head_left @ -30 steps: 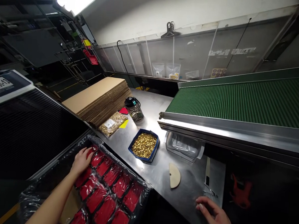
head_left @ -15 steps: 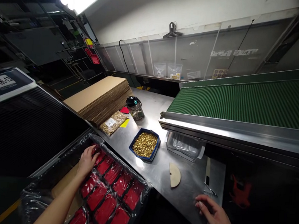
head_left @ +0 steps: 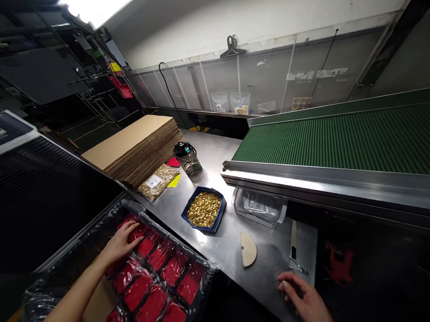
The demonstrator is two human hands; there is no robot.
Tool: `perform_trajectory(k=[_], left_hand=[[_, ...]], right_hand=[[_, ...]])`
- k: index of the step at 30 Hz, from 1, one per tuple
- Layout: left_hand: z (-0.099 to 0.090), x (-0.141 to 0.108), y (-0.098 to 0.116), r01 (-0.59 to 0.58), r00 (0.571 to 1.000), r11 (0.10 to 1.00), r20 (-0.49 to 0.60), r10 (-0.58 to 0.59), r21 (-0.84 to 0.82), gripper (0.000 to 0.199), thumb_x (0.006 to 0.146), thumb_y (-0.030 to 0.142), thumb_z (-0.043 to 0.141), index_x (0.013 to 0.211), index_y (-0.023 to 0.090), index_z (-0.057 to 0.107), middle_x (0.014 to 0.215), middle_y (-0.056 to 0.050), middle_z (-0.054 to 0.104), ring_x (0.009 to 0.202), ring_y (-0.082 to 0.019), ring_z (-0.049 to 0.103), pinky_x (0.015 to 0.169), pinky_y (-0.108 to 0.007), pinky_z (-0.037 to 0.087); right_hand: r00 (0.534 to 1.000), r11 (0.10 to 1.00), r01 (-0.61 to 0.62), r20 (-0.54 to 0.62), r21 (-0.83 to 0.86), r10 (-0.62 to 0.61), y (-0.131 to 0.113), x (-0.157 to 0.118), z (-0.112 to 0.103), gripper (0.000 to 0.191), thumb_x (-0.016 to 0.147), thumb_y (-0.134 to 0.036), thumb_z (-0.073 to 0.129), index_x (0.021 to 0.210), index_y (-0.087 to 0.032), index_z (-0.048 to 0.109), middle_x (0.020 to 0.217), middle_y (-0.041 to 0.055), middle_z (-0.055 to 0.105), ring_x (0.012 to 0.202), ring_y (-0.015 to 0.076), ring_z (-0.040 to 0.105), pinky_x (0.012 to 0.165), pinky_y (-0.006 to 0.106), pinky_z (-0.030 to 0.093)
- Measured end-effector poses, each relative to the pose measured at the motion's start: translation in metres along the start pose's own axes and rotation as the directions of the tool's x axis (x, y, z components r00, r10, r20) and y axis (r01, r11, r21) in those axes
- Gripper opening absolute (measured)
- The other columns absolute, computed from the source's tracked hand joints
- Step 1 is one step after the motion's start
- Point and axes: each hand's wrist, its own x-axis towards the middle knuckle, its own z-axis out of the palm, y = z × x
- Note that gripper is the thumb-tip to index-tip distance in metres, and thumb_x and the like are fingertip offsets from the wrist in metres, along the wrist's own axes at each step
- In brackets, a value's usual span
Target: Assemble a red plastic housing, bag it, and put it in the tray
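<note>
My left hand (head_left: 119, 245) reaches into a crate lined with clear plastic (head_left: 209, 271). Its thumb and fingers close around a red packet (head_left: 135, 233) in the far row; part of that packet is hidden under the hand. More red packets (head_left: 151, 309) lie in rows, partly beneath shiny film. Over the front of the metal table, my right hand (head_left: 303, 298) is loosely curled, a gap showing between thumb and fingers, with nothing seen in it. A cream half-round disc (head_left: 248, 249) lies to its left, and a knife-like tool with a pale blade (head_left: 293, 239) beyond it.
A blue tray of gold pieces (head_left: 204, 209) stands mid-table. Behind it are a dark-lidded jar (head_left: 188, 160), a bag of gold pieces (head_left: 158, 182) and a cardboard stack (head_left: 129, 142). A green conveyor (head_left: 327, 143) overhangs a clear bin (head_left: 259, 209) at the right.
The view has shifted slightly, so the background sits further left. My left hand stays at the same packet and my right hand still hovers near the table's front.
</note>
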Motion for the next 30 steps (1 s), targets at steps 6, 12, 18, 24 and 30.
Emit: perform_trajectory(k=[6, 12, 18, 24, 30], left_hand=[[-0.002, 0.005, 0.007, 0.034, 0.999, 0.999, 0.021, -0.034, 0.006, 0.058, 0.080, 0.058, 0.062, 0.123, 0.020, 0.067, 0.137, -0.014, 0.064, 0.126, -0.034, 0.065, 0.110, -0.044, 0.052], [-0.016, 0.009, 0.026, 0.094, 0.996, 0.995, 0.000, -0.094, -0.036, 0.063, 0.072, 0.061, 0.063, 0.120, 0.020, 0.066, 0.132, -0.014, 0.068, 0.120, -0.034, 0.068, 0.107, -0.044, 0.054], [-0.046, 0.027, 0.091, 0.168, 0.953, 0.981, -0.239, -0.186, -0.096, 0.053, 0.085, 0.059, 0.053, 0.117, 0.018, 0.064, 0.117, -0.017, 0.072, 0.113, -0.039, 0.066, 0.106, -0.056, 0.048], [-0.006, 0.085, 0.233, -0.168, 0.986, 0.956, -0.050, 0.161, -0.242, 0.030, 0.100, 0.043, 0.052, 0.105, 0.022, 0.072, 0.108, -0.008, 0.075, 0.100, -0.023, 0.070, 0.092, -0.035, 0.055], [0.026, 0.140, 0.299, -0.326, 0.924, 0.916, 0.125, 0.361, -0.235, 0.025, 0.097, 0.041, 0.066, 0.097, 0.016, 0.069, 0.097, -0.005, 0.071, 0.092, -0.020, 0.068, 0.088, -0.041, 0.056]], right_hand=[[1.000, 1.000, 0.006, 0.023, -0.014, -0.005, 0.003, 0.000, -0.001, 0.050, 0.095, -0.067, 0.054, 0.116, -0.025, 0.069, 0.099, 0.0058, 0.075, 0.083, 0.0191, 0.068, 0.078, 0.028, 0.053], [1.000, 1.000, 0.007, 0.015, -0.012, -0.007, -0.001, -0.001, 0.000, 0.050, 0.094, -0.068, 0.053, 0.114, -0.025, 0.071, 0.097, 0.0054, 0.075, 0.082, 0.0198, 0.069, 0.076, 0.029, 0.053], [1.000, 0.999, 0.029, 0.005, 0.024, -0.029, -0.009, 0.000, 0.002, 0.049, 0.092, -0.066, 0.056, 0.111, -0.024, 0.071, 0.095, 0.0063, 0.076, 0.081, 0.0208, 0.070, 0.074, 0.029, 0.055], [0.997, 0.997, 0.073, -0.032, 0.018, -0.072, -0.015, -0.003, 0.003, 0.042, 0.094, -0.060, 0.057, 0.107, -0.023, 0.072, 0.090, 0.0048, 0.075, 0.075, 0.0184, 0.069, 0.069, 0.027, 0.053], [0.996, 0.996, 0.087, -0.036, -0.006, -0.087, -0.023, -0.009, 0.004, 0.037, 0.097, -0.055, 0.052, 0.107, -0.023, 0.069, 0.091, 0.0047, 0.074, 0.077, 0.0189, 0.066, 0.058, 0.024, 0.047]])
